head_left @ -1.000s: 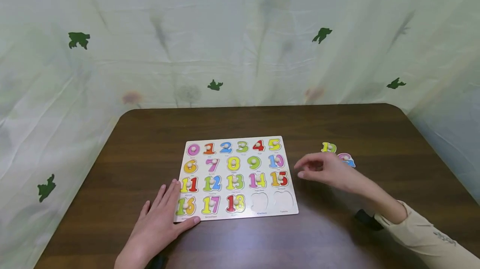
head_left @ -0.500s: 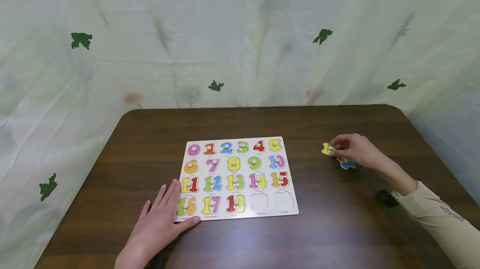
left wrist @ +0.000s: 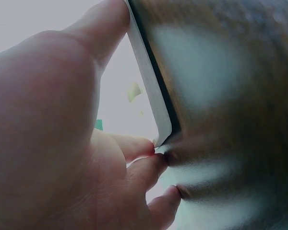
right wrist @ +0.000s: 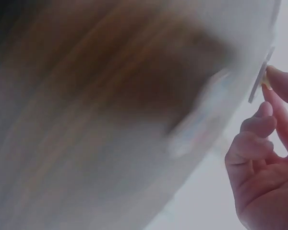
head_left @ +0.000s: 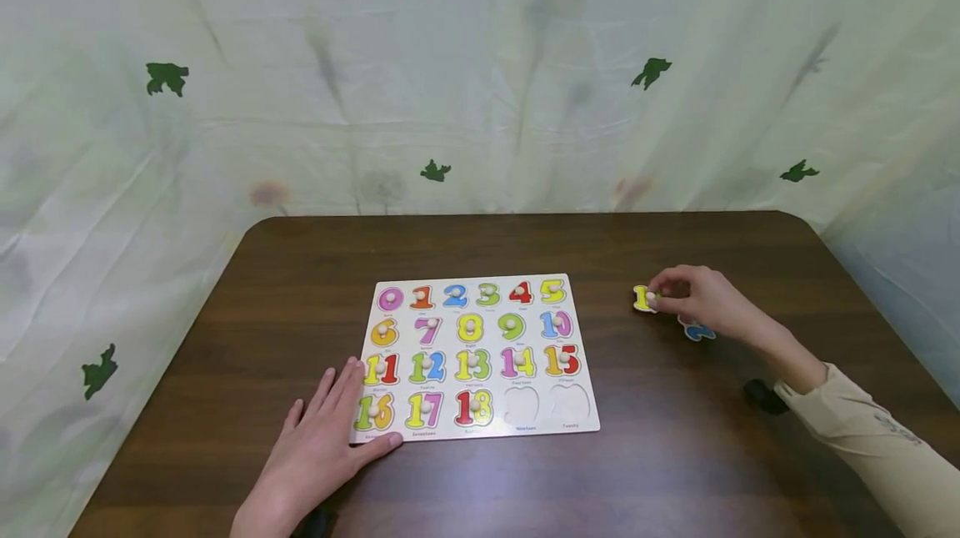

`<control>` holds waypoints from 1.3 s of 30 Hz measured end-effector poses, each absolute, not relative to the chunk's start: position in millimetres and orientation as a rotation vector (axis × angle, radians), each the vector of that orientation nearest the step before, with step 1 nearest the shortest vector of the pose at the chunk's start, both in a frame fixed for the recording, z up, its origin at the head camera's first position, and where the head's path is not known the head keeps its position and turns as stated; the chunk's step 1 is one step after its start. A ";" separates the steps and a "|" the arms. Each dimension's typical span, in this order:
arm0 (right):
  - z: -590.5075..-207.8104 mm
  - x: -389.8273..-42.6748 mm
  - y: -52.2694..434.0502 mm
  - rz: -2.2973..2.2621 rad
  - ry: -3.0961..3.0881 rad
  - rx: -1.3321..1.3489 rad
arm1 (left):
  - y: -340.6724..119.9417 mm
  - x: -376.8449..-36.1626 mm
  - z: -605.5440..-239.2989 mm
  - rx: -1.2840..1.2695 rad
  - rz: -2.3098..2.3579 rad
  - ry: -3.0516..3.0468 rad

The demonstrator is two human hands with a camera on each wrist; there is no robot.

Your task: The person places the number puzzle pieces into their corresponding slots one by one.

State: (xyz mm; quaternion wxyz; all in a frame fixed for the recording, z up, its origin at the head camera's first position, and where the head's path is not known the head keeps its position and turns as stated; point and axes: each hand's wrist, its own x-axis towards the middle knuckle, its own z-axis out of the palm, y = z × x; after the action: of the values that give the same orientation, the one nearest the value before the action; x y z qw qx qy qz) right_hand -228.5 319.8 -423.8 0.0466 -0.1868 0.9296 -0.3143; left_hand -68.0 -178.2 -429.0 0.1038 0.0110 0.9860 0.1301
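The yellow piece (head_left: pixel 642 298) lies on the bench (head_left: pixel 675 455) right of the board (head_left: pixel 480 359), pinched by the right hand (head_left: pixel 701 300); it looks light and stiff, best taken by its small knob. The left hand (head_left: pixel 315 450) lies spread, fingers on the board's near-left corner.

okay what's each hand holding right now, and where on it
The right hand pinches the yellow number piece by its small knob, right of the puzzle board. The left hand holds nothing; it lies flat against the board's near left corner.
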 end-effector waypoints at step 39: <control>-424.3 -148.4 168.3 -0.839 2.550 -1.130 | -178.0 -68.9 -430.3 0.027 0.378 2.905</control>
State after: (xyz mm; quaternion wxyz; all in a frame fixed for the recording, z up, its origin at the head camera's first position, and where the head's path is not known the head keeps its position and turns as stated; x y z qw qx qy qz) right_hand -148.4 168.3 -424.3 0.1141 -0.3854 0.8698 -0.2862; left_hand -68.9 -178.0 -430.3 0.1056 0.0091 0.9860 0.1285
